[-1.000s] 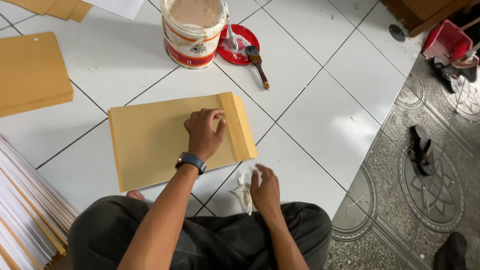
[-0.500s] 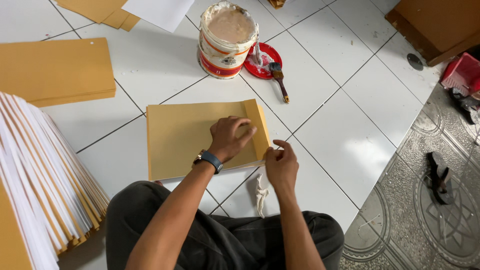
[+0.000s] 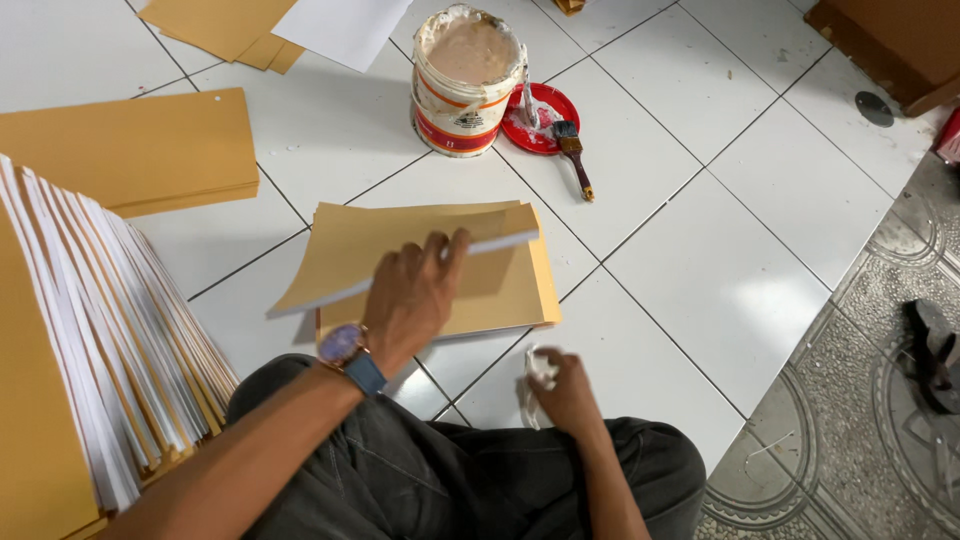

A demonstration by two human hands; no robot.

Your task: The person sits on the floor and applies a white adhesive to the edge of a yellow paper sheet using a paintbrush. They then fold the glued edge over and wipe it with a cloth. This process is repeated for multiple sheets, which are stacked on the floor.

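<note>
Lifting a brown envelope [image 3: 400, 255] off the one beneath, just below the glue bucket [image 3: 467, 80], my left hand [image 3: 415, 300] pinching it; my right hand [image 3: 565, 390] clutches a white rag [image 3: 535, 372]. Next: setting it aside squarely.

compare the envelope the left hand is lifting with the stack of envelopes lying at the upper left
The lifted envelope is a single piece, raised off the floor and tilted in the left hand; the flat stack is several layers thick and lies flat on the white tiles, untouched. The lifted envelope shows a pale edge along its underside, while the flat stack shows only brown. Both are the same tan-brown paper, rectangular.
</note>
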